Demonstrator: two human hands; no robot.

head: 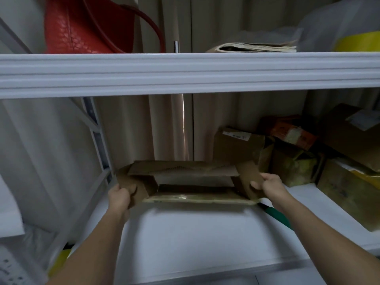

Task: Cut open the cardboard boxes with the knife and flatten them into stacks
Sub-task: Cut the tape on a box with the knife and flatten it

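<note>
Head view: I see a white shelf unit (185, 73) filling the frame, its upper board running across the top and a lower shelf (185, 233) below it. On the lower shelf, centre, sits an opened cardboard box (191, 182) with its flaps splayed outward. A pile of other cardboard boxes (298, 153) crowds the right end of that shelf, just beside the opened one. On the upper board I note a red bag (86, 25) at left and a folded stack of papers (257, 47) at right. The left hand (120, 197) grips the box's left flap, fingers curled round its edge. The right hand (269, 185) pinches the right flap, thumb on top. A green-handled object (277, 217) lies on the shelf under the right forearm; I cannot tell whether it is the knife.
</note>
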